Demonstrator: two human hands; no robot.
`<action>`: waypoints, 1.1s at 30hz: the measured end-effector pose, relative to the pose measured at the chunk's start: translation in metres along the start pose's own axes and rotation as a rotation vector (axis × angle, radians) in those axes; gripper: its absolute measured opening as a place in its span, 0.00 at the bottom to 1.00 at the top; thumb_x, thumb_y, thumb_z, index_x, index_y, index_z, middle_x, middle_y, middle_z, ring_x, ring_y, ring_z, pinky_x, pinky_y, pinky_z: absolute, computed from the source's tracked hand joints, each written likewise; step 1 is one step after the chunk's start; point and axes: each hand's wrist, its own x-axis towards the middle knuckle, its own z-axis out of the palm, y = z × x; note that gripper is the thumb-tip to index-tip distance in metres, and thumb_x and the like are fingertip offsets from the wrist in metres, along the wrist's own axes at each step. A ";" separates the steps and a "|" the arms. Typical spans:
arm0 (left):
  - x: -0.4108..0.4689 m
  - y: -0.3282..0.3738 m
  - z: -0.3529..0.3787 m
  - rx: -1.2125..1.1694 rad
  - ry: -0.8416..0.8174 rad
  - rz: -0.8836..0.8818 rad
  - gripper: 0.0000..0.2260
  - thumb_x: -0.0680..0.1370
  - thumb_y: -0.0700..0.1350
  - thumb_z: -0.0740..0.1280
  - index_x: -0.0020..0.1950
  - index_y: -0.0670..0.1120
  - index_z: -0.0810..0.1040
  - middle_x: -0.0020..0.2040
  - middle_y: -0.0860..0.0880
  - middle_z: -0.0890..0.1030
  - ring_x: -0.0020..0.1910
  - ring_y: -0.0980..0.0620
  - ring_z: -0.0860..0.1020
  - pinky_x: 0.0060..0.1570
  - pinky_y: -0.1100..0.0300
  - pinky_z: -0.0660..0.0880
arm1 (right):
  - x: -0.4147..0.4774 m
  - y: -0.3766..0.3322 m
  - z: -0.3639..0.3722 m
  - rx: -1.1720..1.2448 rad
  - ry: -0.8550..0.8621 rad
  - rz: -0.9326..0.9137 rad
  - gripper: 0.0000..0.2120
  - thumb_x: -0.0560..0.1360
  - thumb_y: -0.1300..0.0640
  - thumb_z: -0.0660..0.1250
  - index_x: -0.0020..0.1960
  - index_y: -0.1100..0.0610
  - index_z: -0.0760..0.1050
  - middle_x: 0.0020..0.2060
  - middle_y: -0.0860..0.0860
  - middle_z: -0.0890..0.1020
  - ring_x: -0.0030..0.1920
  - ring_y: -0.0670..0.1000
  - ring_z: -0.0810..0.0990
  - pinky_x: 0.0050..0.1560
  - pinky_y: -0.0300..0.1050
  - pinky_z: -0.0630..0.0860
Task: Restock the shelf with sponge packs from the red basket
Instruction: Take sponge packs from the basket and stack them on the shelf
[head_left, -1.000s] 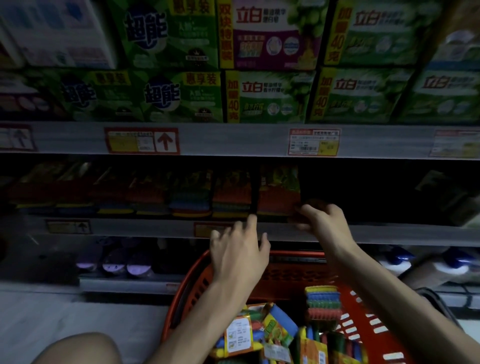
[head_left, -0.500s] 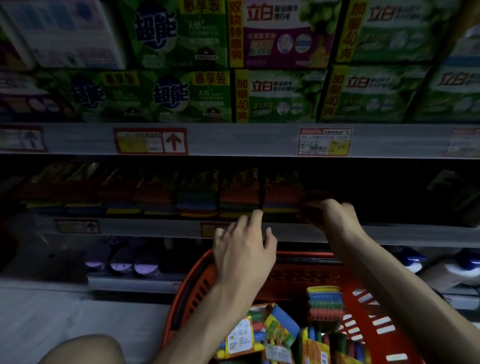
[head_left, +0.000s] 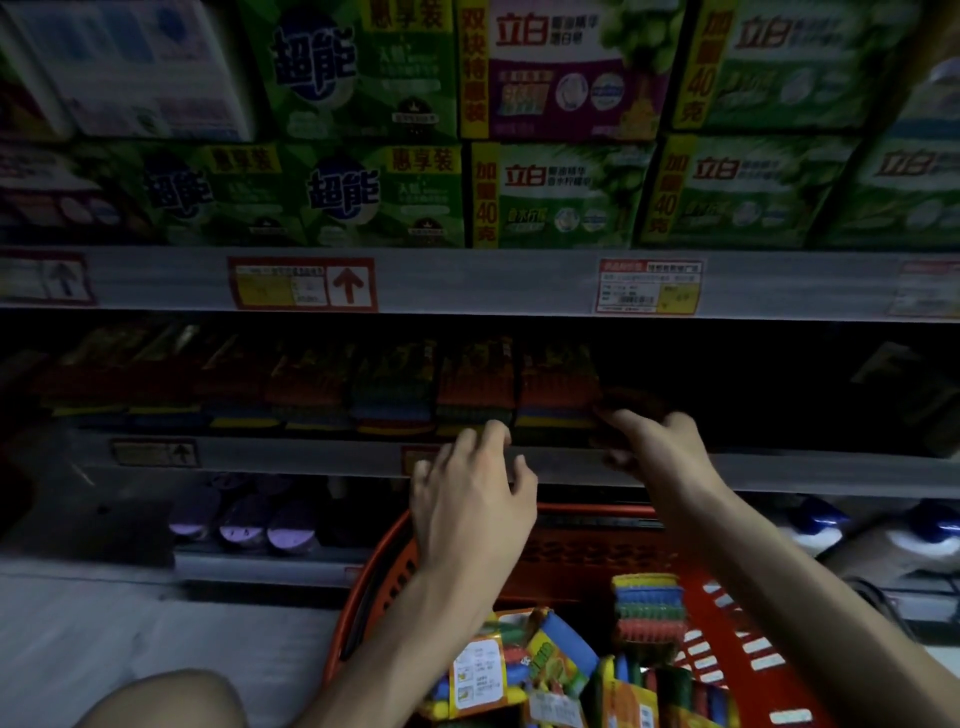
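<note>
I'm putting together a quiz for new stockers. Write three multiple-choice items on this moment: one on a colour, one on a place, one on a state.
1. The boxes on the top shelf are mostly:
A. green
B. black
C. pink

2. The right hand is:
A. on those boxes
B. at the right end of the sponge pack row
C. on the floor

3. The left hand:
A. grips a sponge pack
B. wears a glove
C. holds nothing, fingers loose

Answers:
1 A: green packaging covers most of the box fronts.
2 B: it reaches to the last pack on the row's right.
3 C: its fingers are spread in front of the shelf edge with nothing between them.
</note>
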 end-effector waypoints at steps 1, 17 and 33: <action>0.000 -0.002 -0.001 -0.004 0.012 -0.004 0.09 0.81 0.55 0.62 0.59 0.53 0.75 0.51 0.54 0.79 0.54 0.49 0.79 0.55 0.50 0.71 | -0.001 0.001 -0.001 -0.034 0.002 -0.029 0.04 0.81 0.61 0.68 0.51 0.53 0.80 0.52 0.55 0.85 0.47 0.50 0.86 0.38 0.40 0.79; 0.001 -0.017 0.003 -0.054 -0.022 -0.085 0.21 0.81 0.55 0.64 0.72 0.50 0.70 0.65 0.48 0.75 0.64 0.44 0.75 0.61 0.45 0.74 | -0.005 0.022 -0.001 -0.175 0.012 -0.132 0.24 0.78 0.66 0.69 0.73 0.57 0.71 0.60 0.60 0.81 0.54 0.57 0.84 0.33 0.35 0.80; -0.016 -0.024 0.029 0.303 0.160 0.249 0.31 0.74 0.49 0.72 0.77 0.46 0.70 0.72 0.40 0.74 0.70 0.35 0.72 0.70 0.37 0.69 | -0.038 0.051 -0.004 -1.253 0.077 -0.893 0.40 0.64 0.65 0.77 0.74 0.57 0.71 0.71 0.60 0.73 0.67 0.62 0.74 0.39 0.49 0.83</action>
